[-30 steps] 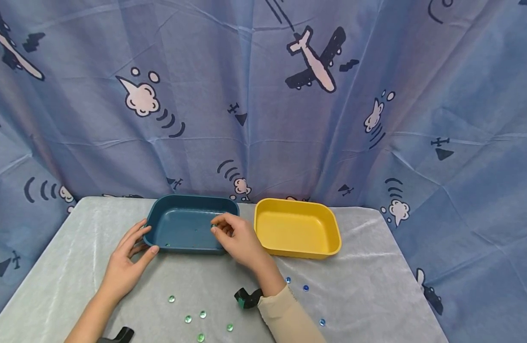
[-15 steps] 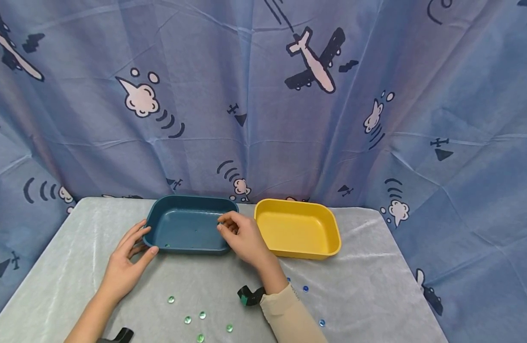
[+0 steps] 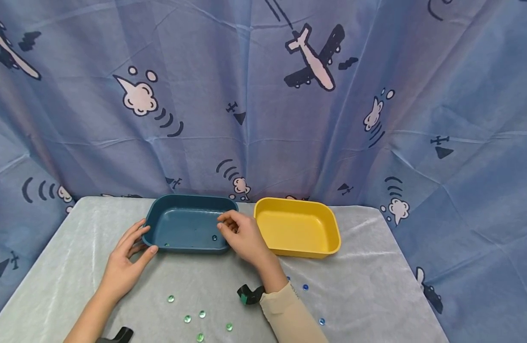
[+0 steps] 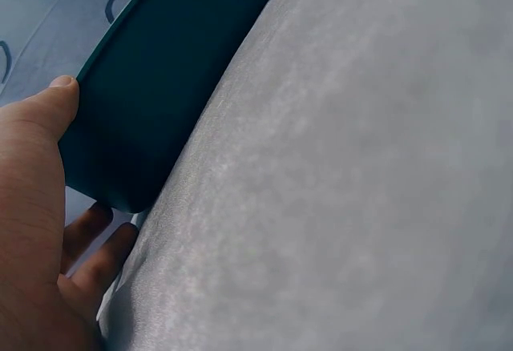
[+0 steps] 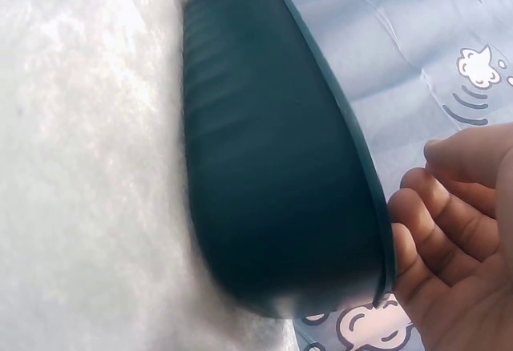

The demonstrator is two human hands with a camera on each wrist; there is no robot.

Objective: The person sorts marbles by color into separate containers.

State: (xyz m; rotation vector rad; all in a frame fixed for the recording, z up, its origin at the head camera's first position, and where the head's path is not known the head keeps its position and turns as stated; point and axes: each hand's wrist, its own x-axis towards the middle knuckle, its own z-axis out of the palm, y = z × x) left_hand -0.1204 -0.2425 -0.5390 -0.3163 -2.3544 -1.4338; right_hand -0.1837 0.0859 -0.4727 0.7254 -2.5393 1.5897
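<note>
In the head view a dark blue box [image 3: 190, 225] stands at the back of the table. My left hand [image 3: 125, 267] holds its left front corner, thumb at the front wall and fingers at the left end. The left wrist view shows that thumb reaching the rim. Above the box's right end is my right hand [image 3: 242, 238], its fingers loosely bent with nothing seen between thumb and fingertips. In the right wrist view some of its fingers touch or nearly touch the rim. A dark-looking glass bead [image 3: 214, 237] is inside the box below this hand. A small green bead [image 3: 167, 245] lies near the front left inside.
A yellow box [image 3: 298, 227] stands right of the blue one. Several green glass beads [image 3: 202, 314] lie at the table's front. Blue glass beads [image 3: 305, 287] lie to the right of my right forearm. A patterned curtain [image 3: 263, 105] hangs behind the table.
My right hand has shifted slightly right and let go of the glass bead it pinched, which now shows in the blue box. My left hand has kept its place.
</note>
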